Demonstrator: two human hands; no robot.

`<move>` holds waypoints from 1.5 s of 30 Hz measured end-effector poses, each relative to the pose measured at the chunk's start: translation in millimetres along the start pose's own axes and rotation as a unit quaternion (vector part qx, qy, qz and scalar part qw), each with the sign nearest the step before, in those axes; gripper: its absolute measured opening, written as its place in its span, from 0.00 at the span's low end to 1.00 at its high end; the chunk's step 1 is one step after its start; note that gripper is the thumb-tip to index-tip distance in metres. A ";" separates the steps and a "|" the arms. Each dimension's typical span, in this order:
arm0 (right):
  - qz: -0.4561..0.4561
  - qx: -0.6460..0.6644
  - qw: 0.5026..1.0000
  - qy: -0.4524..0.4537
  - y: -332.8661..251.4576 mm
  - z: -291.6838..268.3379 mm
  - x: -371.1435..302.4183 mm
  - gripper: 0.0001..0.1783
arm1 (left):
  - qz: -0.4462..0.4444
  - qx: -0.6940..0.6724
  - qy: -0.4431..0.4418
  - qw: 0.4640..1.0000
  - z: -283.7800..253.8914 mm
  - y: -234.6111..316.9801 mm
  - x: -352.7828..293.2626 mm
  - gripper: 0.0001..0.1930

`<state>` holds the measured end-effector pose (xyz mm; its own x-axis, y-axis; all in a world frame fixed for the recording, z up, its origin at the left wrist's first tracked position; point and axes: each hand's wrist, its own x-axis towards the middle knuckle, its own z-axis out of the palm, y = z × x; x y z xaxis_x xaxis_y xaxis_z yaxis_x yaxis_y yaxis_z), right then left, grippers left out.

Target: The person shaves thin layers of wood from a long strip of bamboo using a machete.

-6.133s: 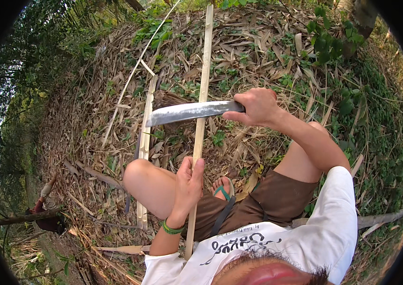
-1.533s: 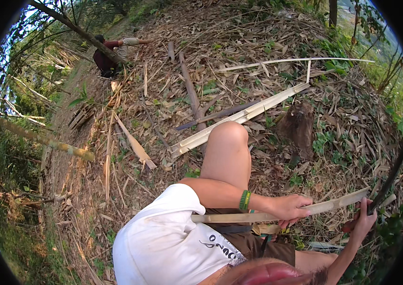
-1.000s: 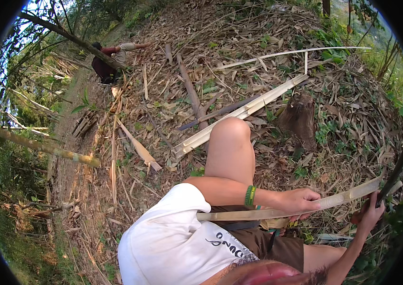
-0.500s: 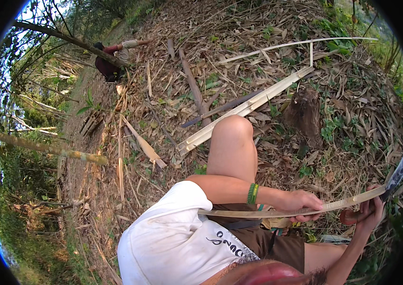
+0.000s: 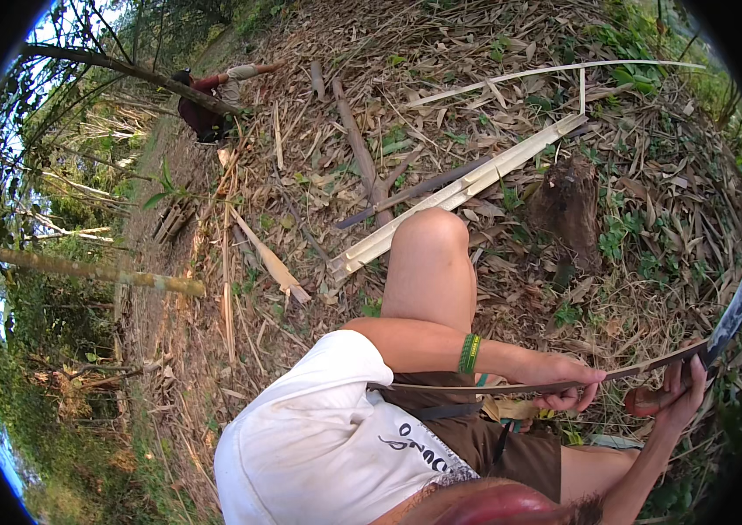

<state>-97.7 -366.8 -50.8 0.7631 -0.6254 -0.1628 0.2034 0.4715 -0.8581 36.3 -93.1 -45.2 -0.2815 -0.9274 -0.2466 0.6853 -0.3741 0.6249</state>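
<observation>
My left hand [image 5: 567,376], below a green wristband, is closed on a long thin bamboo strip [image 5: 476,388]. Its dark, narrow side shows, and one end runs back against my white shirt. Further right, my right hand [image 5: 688,391] grips a knife near the base of its blade. The reddish-brown handle [image 5: 644,402] sticks out beside my fingers, and the curved grey blade [image 5: 735,306] reaches up toward the right rim. The strip's far end meets the blade at my right fingers; exactly how they touch is hard to make out.
A split pale bamboo length [image 5: 467,192] lies beyond my raised knee, near a tree stump [image 5: 567,210]. Another thin strip [image 5: 554,72] lies farther off. Dry leaves and sticks cover the ground. Another person [image 5: 205,105] is at the upper left, near a leaning trunk [image 5: 126,66].
The bamboo strip has been turned: its broad pale face showed before, and a dark narrow side shows now. Both hands keep nearly the same places.
</observation>
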 end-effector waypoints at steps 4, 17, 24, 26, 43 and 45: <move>0.017 0.012 0.999 -0.028 4.1 -9.6 4.6 0.14 | 0.045 0.062 0.051 0.996 -0.7 4.0 -3.5 0.30; 0.027 0.013 0.999 0.039 8.9 8.0 7.2 0.09 | 0.114 0.368 0.243 0.890 -13.6 11.0 -13.1 0.35; 0.030 0.018 0.996 0.081 2.2 15.3 18.7 0.10 | 0.072 0.415 0.253 0.871 -15.1 28.0 -14.6 0.33; 0.023 0.019 0.996 0.084 0.3 8.3 24.9 0.10 | 0.048 0.428 0.266 0.863 -15.3 33.1 -19.3 0.33; -0.002 -0.022 0.987 0.158 -10.1 28.5 22.1 0.14 | 0.066 0.488 0.449 0.745 39.7 -56.8 -126.0 0.24; -0.035 -0.084 0.985 0.147 -16.2 51.6 15.8 0.16 | 0.103 0.467 0.445 0.757 33.2 -60.4 -119.8 0.19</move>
<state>-57.3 -352.2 -14.3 0.5354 -0.8171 -0.2137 0.1250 0.3269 -0.9368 6.3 40.8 -28.7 0.6164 -0.7577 -0.2143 -0.2387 -0.4392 0.8661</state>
